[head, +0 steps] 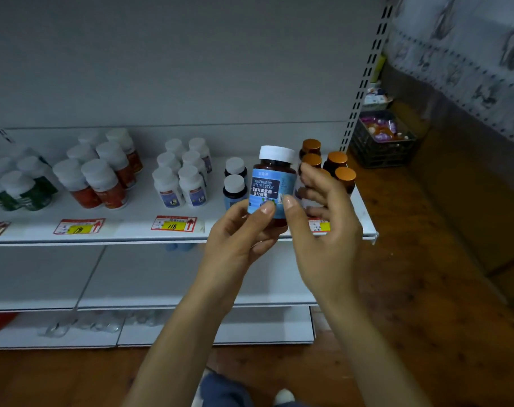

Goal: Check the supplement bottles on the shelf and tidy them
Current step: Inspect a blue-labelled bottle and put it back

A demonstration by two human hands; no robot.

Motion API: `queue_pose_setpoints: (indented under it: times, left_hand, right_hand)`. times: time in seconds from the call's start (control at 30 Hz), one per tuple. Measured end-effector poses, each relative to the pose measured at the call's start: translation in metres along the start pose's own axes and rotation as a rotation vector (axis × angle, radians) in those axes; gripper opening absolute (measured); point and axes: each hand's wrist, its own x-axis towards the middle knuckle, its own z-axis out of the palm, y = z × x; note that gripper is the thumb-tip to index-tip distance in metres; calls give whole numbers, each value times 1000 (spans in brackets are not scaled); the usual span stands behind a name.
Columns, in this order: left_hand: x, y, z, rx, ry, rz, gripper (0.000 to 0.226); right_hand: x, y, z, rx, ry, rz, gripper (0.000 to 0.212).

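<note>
Centrally, the left hand (238, 236) and right hand (320, 221) are shown clasped around a blue-labelled bottle (275, 183), held upright before the shelf (132, 214). Behind, white-capped bottles (179, 183) are ranged at left, amber-capped bottles (336, 161) at right.

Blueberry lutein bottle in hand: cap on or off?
On. The white cap sits square atop the blueberry bottle, held upright by left hand and right hand. Tightness: cannot tell.
</note>
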Motion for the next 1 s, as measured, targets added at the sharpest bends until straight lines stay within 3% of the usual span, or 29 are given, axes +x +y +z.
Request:
queue_pose_setpoints:
  times: [0.1, 0.43, 0.6, 0.8, 1.0]
  left_hand:
    - [-2, 3, -2, -20, -5, 14, 44]
    - [5, 15, -5, -154, 6, -47, 39]
    - [7, 18, -6, -234, 5, -101, 34]
    - [12, 21, -5, -285, 18, -140, 43]
    - [14, 19, -2, -274, 6, -109, 38]
  right_hand:
    - [-4, 1, 6, -118, -30, -153, 36]
    - [4, -2, 9, -9, -83, -84, 38]
    - [2, 0, 11, -37, -85, -93, 36]
    - [-3, 4, 10, -54, -87, -107, 35]
    - [-9, 5, 4, -80, -89, -112, 38]
